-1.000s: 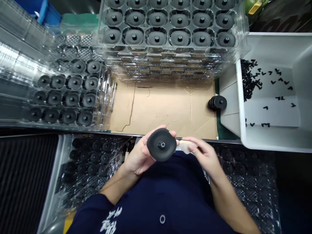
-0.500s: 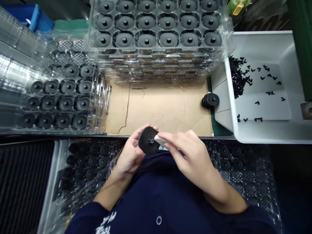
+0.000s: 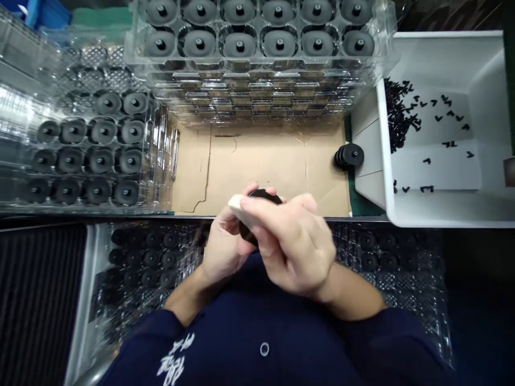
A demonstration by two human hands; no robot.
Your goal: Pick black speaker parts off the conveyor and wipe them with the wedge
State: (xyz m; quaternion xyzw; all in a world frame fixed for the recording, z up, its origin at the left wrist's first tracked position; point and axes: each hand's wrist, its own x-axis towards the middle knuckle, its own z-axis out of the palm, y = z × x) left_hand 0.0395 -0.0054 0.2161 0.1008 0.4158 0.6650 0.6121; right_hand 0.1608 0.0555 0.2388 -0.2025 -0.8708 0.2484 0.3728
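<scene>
A round black disc (image 3: 265, 195) is held in my left hand (image 3: 226, 244), whose fingers curl round its edge. My right hand (image 3: 298, 244) pinches a small whitish pad (image 3: 237, 206) and passes in front of the disc, covering most of its face. Whether the pad touches the disc cannot be made out. Both hands are close to my chest, over the near edge of the bench. A short stack of similar black discs (image 3: 349, 156) lies on its side at the right end of the cardboard sheet (image 3: 261, 161).
Beyond the cardboard rises a stack of clear trays (image 3: 249, 88) filled with black discs. Another clear tray of discs (image 3: 102, 161) stands at left. At right is a white bin (image 3: 446, 212) with small black L-shaped pieces (image 3: 398, 115). More trays (image 3: 151, 257) lie below the bench edge.
My right hand has swung left and up with the pad, across the disc. The disc has turned and is now mostly hidden. The view has tipped slightly, shifting the surroundings upward.
</scene>
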